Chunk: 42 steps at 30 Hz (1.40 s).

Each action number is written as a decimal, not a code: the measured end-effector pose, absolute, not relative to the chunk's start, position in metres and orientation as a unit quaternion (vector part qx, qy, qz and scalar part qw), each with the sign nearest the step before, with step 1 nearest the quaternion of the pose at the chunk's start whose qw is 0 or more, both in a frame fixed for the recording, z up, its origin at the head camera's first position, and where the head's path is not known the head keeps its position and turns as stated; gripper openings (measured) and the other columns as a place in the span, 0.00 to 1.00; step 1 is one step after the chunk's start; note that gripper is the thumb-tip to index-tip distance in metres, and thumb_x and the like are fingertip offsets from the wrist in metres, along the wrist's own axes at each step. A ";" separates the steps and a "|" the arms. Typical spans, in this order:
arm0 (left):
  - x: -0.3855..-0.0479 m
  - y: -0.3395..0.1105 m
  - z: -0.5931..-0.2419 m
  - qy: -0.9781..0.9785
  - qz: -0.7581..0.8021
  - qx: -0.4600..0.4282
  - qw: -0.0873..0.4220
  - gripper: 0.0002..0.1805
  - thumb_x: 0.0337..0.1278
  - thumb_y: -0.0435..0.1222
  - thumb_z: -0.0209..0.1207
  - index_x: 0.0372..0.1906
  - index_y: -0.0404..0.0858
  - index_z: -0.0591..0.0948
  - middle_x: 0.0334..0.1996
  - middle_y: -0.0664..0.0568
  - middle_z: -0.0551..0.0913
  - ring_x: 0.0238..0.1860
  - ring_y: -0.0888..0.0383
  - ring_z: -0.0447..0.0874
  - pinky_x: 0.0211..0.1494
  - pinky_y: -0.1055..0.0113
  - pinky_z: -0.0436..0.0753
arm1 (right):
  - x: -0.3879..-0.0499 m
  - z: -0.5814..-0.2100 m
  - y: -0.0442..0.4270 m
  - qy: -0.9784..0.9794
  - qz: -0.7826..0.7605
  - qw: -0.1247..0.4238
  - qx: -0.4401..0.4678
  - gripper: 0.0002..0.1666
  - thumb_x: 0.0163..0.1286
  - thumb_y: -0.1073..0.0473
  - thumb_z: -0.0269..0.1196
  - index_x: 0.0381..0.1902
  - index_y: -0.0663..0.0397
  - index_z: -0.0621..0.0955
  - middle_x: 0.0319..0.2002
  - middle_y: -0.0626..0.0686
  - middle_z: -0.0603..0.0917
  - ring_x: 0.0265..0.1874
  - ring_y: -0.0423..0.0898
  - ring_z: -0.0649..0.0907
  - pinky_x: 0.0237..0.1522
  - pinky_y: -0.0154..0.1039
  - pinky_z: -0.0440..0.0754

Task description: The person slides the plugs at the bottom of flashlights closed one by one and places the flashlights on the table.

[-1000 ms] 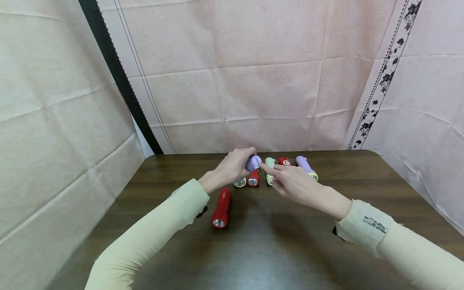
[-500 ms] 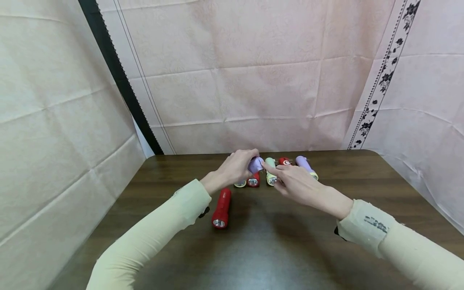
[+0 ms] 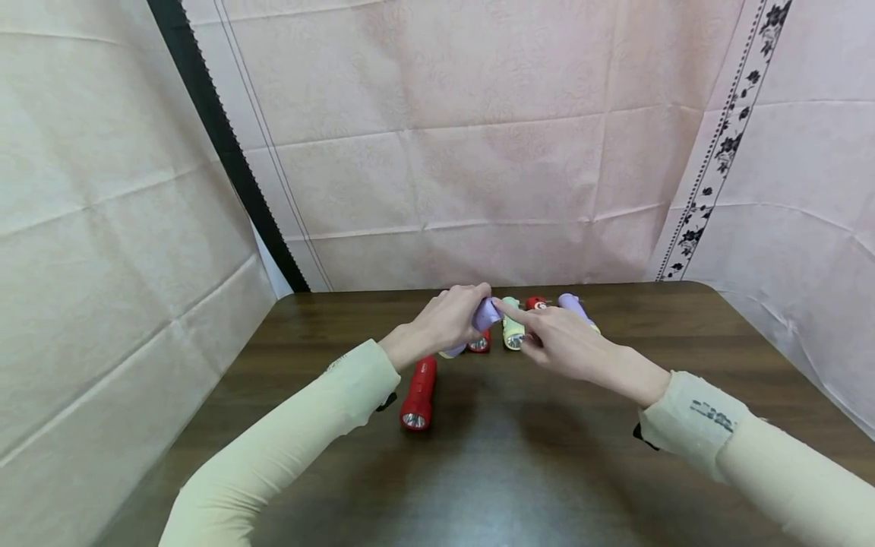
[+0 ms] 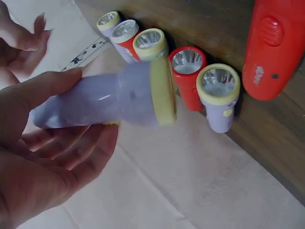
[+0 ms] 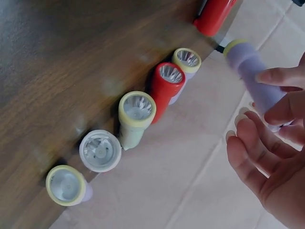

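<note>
My left hand (image 3: 447, 315) grips a purple flashlight (image 4: 114, 98) round its handle, thumb on one side and fingers on the other. Its yellow-rimmed head points away from the palm in the left wrist view. The right hand (image 3: 563, 346) reaches in from the other side, its index finger extended to the tail end of the held flashlight (image 5: 255, 83). Its remaining fingers are loosely bent and hold nothing. Whether the tail has a switch or cap is hidden by the fingers. Below the hands, a larger red flashlight (image 3: 418, 395) lies on the table.
Several flashlights stand in a row near the table's far edge: a purple one (image 4: 220, 112), a red one (image 5: 164, 90), a mint-green one (image 3: 513, 327), a red one with a white lens ring (image 3: 536, 302) and another purple one (image 3: 573, 305). A pale cloth (image 3: 437, 152) hangs behind the table (image 3: 513, 471).
The left hand has shifted slightly to the right and turned the purple flashlight, so more of its side shows. The right index finger stays at its end.
</note>
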<state>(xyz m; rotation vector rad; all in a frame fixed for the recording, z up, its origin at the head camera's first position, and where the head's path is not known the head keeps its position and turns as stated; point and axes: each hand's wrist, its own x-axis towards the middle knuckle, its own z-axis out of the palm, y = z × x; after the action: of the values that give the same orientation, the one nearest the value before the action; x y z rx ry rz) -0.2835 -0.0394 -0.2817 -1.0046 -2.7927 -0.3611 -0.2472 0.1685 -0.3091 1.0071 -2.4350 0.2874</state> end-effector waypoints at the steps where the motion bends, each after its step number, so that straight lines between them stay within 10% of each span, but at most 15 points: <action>1: -0.283 -0.040 -0.281 -0.934 -0.120 -0.329 0.073 0.24 0.49 0.36 0.69 0.50 0.41 0.72 0.42 0.49 0.83 0.40 0.55 0.83 0.42 0.62 0.84 | -0.249 -0.310 0.169 -0.893 0.107 0.236 0.367 0.41 0.54 0.68 0.57 0.69 0.46 0.70 0.12 0.41 0.62 0.15 0.36 0.59 0.21 0.29 0.57; 16: -0.282 -0.029 -0.297 -0.982 -0.032 -0.184 -0.038 0.41 0.51 0.49 0.67 0.66 0.48 0.57 0.43 0.48 0.81 0.36 0.52 0.84 0.36 0.60 0.82 | -0.250 -0.316 0.162 -0.912 0.108 0.210 0.336 0.38 0.58 0.64 0.59 0.69 0.52 0.67 0.11 0.42 0.63 0.15 0.38 0.62 0.17 0.32 0.59; 42: -0.288 -0.035 -0.357 -0.980 0.068 -0.179 -0.058 0.33 0.55 0.53 0.63 0.64 0.48 0.69 0.49 0.48 0.84 0.46 0.52 0.84 0.38 0.56 0.83 | -0.251 -0.327 0.167 -0.914 0.114 0.190 0.341 0.27 0.59 0.65 0.60 0.59 0.52 0.75 0.16 0.42 0.71 0.16 0.37 0.67 0.17 0.31 0.64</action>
<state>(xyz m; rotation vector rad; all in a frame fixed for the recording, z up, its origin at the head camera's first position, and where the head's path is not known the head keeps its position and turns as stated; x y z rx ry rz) -0.2880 -0.0351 -0.3570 -0.5851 -3.1960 0.2225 -0.2506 0.1672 -0.3273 0.9592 -2.5677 0.3195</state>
